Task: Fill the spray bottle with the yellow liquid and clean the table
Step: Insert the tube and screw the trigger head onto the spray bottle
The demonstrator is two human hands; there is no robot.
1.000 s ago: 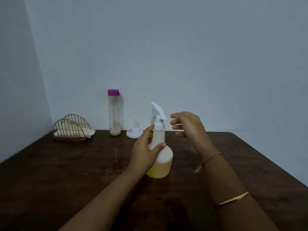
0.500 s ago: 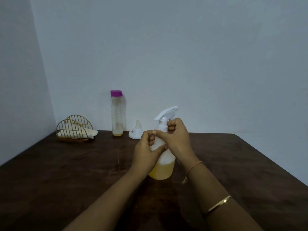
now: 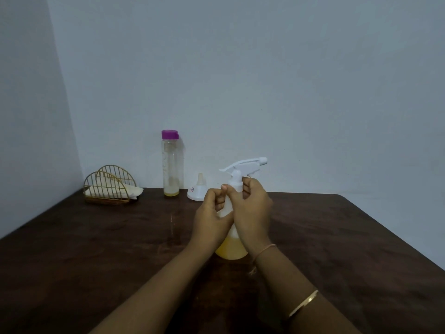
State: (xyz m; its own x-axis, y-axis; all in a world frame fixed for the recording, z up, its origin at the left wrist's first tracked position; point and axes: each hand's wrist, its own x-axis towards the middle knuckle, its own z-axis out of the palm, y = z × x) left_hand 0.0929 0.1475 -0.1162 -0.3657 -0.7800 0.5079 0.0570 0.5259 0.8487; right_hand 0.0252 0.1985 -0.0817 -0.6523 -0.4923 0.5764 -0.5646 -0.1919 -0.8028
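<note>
Now the spray bottle [image 3: 231,249] stands upright on the table [image 3: 96,237] at frame centre, left hand [image 3: 212,220] curled round its shoulder, right hand [image 3: 252,213], free a second ago, pinching the collar [image 3: 234,185].

Two bottles (one spray bottle [image 3: 232,250], one purple-capped bottle [image 3: 171,165]), one funnel [image 3: 197,193], one wire holder [image 3: 106,189] with perhaps two cloths [image 3: 132,191], two hands: left hand [image 3: 210,222], right hand [image 3: 252,213].

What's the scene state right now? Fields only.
left hand: grips spray bottle body
right hand: grips its neck below trigger head
spray bottle: upright on table, yellow liquid in lower part
purple-capped bottle: at back, nearly empty, yellow residue
funnel: inverted, right of it
wire napkin holder: back left, white napkins or cloth inside
</note>
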